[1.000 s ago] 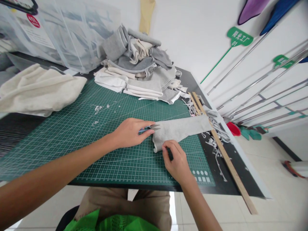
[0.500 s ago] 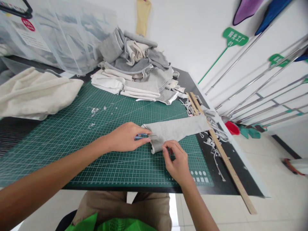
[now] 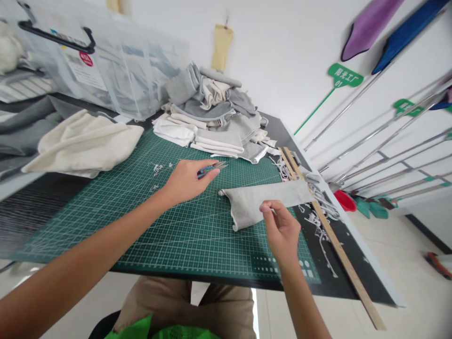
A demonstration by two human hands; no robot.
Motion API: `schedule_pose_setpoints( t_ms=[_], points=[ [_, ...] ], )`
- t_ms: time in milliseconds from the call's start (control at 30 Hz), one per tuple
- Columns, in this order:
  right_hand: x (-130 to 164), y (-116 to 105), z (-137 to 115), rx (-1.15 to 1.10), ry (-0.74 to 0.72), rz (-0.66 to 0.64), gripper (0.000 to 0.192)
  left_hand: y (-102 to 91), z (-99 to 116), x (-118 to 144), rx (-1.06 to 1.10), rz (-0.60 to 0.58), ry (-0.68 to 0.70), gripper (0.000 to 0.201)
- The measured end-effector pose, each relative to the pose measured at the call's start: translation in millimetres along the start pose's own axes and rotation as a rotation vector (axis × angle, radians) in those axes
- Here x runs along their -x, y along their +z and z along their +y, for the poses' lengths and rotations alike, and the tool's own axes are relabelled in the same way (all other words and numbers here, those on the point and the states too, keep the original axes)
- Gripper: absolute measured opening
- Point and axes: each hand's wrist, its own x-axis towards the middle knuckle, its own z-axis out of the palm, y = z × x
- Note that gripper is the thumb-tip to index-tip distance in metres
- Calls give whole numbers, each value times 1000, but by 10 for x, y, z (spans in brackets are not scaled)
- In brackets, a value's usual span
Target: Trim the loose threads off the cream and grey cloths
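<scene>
My left hand point(image 3: 189, 181) is closed around blue-handled thread snips point(image 3: 212, 168), whose metal blades point right above the green cutting mat point(image 3: 169, 235). A strip of grey cloth point(image 3: 247, 202) lies on the mat, its left edge curled at the corners and its right end reaching over a wooden strip. Over the front part of this cloth is my right hand point(image 3: 282, 228), thumb and forefinger pinched together. Whatever sits between those fingertips is too small to make out, and I cannot tell whether they touch the cloth.
A heap of folded grey and white cloths point(image 3: 219, 113) stands at the back beside a clear plastic bin point(image 3: 116, 70). Cream cloth point(image 3: 88, 141) lies at left. Along the right edge are a wooden strip point(image 3: 346, 263) and cut scraps point(image 3: 319, 226). White lint point(image 3: 157, 168) dots the mat.
My left hand has drawn the snips up and away from the cloth's left edge. My right hand has shifted right, still pinched. The camera view has turned somewhat.
</scene>
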Motion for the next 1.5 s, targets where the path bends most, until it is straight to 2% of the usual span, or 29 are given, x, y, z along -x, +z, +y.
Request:
schedule_pose_setpoints(
  t_ms=[167, 333, 467, 567, 667, 800, 900, 1000, 1133, 1233, 1400, 1500],
  points=[
    [-465, 308, -276, 161, -209, -266, 10, -113, -117, -94, 17, 188, -68, 36],
    [-880, 909, -397, 323, -468, -583, 11, -249, -339, -200, 57, 367, -125, 37],
    [-1072, 1385, -412, 468, -576, -768, 15, -378, -469, -246, 76, 472, -155, 36],
    [-1143, 1665, -404, 484, -602, -816, 17, -425, -494, -251, 80, 496, -169, 35],
    [-1178, 1879, -390, 470, -596, -804, 19, -421, -476, -245, 84, 490, -171, 35],
    [-1224, 2019, -384, 489, -551, -736, 23, -395, -447, -235, 82, 467, -169, 37],
    [-1267, 1963, -394, 506, -533, -708, 23, -379, -436, -226, 60, 451, -175, 38],
    [-1297, 1785, -391, 448, -514, -726, 21, -360, -418, -212, 56, 426, -168, 39],
    [-1299, 1438, -346, 297, -465, -749, 32, -323, -384, -190, 50, 399, -155, 40],
    [-1246, 1102, -318, 189, -490, -686, 44, -292, -374, -181, 46, 392, -155, 42],
    [-958, 443, -289, 193, -388, -508, 20, -257, -370, -171, 40, 376, -152, 41],
    [-693, 136, -245, 226, -302, -514, 10, -243, -337, -157, 34, 357, -145, 40]
  ],
)
